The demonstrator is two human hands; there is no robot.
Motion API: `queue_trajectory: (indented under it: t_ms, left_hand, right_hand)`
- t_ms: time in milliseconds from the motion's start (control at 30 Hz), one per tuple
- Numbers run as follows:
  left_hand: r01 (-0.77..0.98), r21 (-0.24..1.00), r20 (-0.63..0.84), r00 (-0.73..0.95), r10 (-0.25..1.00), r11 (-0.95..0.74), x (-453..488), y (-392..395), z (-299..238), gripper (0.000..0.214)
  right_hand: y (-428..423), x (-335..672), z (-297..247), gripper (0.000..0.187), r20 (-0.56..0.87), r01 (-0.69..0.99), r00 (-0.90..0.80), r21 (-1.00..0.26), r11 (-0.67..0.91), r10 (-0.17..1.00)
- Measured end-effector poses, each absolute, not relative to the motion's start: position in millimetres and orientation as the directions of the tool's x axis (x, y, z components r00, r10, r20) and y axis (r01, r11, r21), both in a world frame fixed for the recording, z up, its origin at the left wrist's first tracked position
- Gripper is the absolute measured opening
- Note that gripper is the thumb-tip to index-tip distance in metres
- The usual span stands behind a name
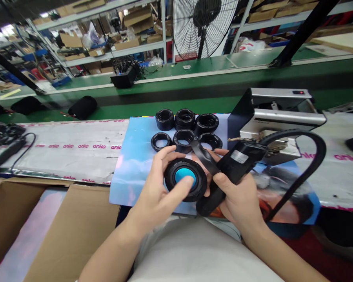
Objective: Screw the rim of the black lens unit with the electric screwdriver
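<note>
My left hand [160, 186] is closed around a round black part with a blue disc [181, 175] in its centre. The thumb lies over the disc, and the other fingers curl behind the rim. Beside it, my right hand [241, 196] grips a black cylindrical device [238, 160] with a pale label, held at a slant. A curved black band [204, 154] stands out from the device toward the left; whether they are joined I cannot tell. The two held parts are close together. Just beyond my hands, several black rings [184, 139] sit in two rows on a printed sheet [135, 156].
A metal box fixture [282, 117] with a red-lit switch stands at the right, near a thick looped black cable [320, 156]. An open cardboard box [76, 223] is at the lower left. Behind the green conveyor [114, 100] are a large fan [204, 23] and shelves.
</note>
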State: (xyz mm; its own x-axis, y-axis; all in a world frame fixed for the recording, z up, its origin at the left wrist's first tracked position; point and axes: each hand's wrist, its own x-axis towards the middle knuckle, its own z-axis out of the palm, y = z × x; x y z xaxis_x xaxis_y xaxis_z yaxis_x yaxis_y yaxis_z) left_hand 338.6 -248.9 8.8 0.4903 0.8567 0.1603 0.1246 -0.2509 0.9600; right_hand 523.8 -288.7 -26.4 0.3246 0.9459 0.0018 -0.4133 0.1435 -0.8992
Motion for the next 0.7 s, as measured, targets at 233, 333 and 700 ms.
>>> queue_trajectory:
  t_ms: [233, 333, 700]
  left_hand:
    - [0.006, 0.983, 0.159, 0.448, 0.880, -0.181, 342, -249, 1, 0.046]
    - [-0.028, 0.983, 0.175, 0.438, 0.882, -0.181, 346, -248, -3, 0.050]
    - [-0.059, 0.990, 0.138, 0.389, 0.911, -0.125, 350, -248, -1, 0.043]
  right_hand:
    - [-289, 523, -26, 0.098, -0.143, -0.434, 0.360, -0.901, 0.030, 0.922]
    - [-289, 523, -26, 0.096, -0.100, -0.389, 0.367, -0.919, 0.055, 0.925]
    - [-288, 522, -23, 0.075, -0.030, -0.434, 0.335, -0.892, 0.126, 0.942]
